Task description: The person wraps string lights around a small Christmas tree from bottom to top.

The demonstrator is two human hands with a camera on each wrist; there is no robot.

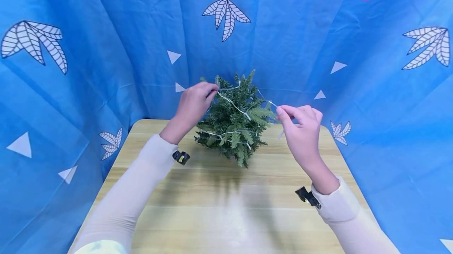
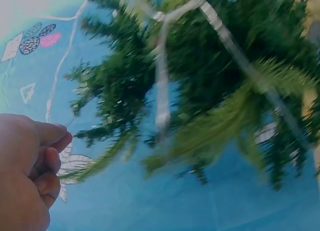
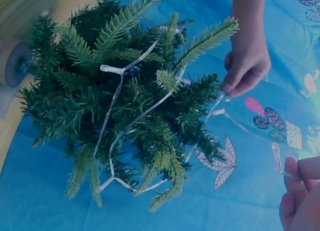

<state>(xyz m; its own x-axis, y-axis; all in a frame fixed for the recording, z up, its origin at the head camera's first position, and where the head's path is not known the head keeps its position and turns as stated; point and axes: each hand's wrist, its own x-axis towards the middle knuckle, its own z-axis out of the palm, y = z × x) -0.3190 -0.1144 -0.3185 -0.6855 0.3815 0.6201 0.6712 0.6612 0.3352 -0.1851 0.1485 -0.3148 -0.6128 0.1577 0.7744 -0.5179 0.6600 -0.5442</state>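
A small artificial Christmas tree stands at the far part of the table, green and bushy. A clear-wired string of fairy lights loops around its branches, with a lower run across the front. My left hand pinches the wire between thumb and forefinger at the tree's upper left. On the right side, beside the branches, my right hand pinches another stretch, drawn out from the tree. The right wrist view shows a small clear bulb just beyond the right fingertips. Near the left hand, the left wrist view is blurred.
The wooden table extends toward me in front of the tree. A blue patterned curtain hangs close behind and along both sides. Small black cameras sit on both wrists, over light sleeves. A rounded base shows under the tree.
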